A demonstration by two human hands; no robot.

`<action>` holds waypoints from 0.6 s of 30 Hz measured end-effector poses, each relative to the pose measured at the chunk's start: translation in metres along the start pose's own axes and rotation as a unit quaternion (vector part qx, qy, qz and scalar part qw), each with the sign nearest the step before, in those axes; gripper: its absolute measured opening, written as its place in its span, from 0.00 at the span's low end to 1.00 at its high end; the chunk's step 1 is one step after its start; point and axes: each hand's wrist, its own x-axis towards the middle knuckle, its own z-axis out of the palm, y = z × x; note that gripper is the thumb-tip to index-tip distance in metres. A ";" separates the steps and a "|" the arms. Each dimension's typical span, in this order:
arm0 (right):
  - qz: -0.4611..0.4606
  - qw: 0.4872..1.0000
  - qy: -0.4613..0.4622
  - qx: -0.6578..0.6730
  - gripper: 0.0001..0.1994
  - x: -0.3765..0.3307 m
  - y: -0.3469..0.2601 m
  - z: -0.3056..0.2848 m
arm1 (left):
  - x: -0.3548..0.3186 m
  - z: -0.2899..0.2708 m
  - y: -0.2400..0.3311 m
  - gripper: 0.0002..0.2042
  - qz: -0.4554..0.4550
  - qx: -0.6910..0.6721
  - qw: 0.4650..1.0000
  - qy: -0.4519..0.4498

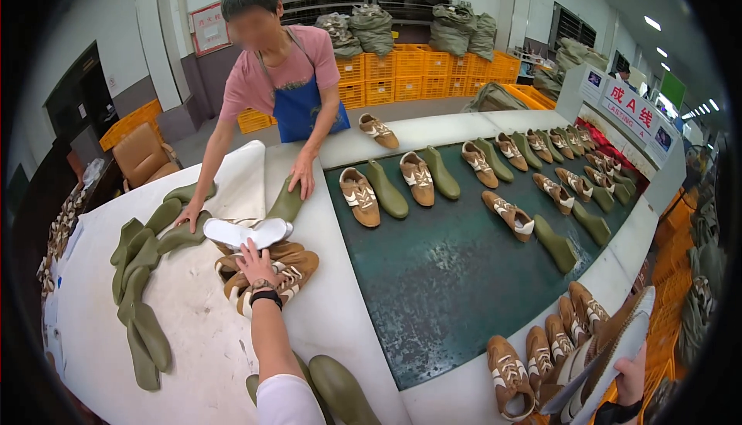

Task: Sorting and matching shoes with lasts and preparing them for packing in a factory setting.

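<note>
Shoes (267,274), brown with white stripes, lie heaped on the white bench (201,332), and my left hand (255,264) rests flat on top of them, fingers spread, grip released. White soles (247,232) sit just beyond my fingertips. My right hand (632,379), at the lower right edge, clenches a stack of white soles (610,363). Across the bench, another person's hands (303,171) press on green lasts (174,228).

Head-worn view, down over workbench (201,324)

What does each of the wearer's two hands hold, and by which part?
The left hand rests flat on the pile of brown shoes, gripping nothing. The right hand grips white soles by their lower end.
</note>
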 end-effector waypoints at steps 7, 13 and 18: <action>0.011 0.993 -0.105 0.062 0.48 0.012 0.007 0.012 | -0.093 -0.036 0.048 0.45 0.248 -0.096 0.964 0.025; 0.079 0.914 -0.349 0.190 0.38 0.044 0.044 0.056 | -0.325 -0.163 0.147 0.53 0.451 -0.558 0.623 -0.310; 0.146 0.843 -0.453 0.252 0.34 0.059 0.096 0.101 | -0.413 -0.137 0.170 0.39 0.178 -0.744 0.519 -0.381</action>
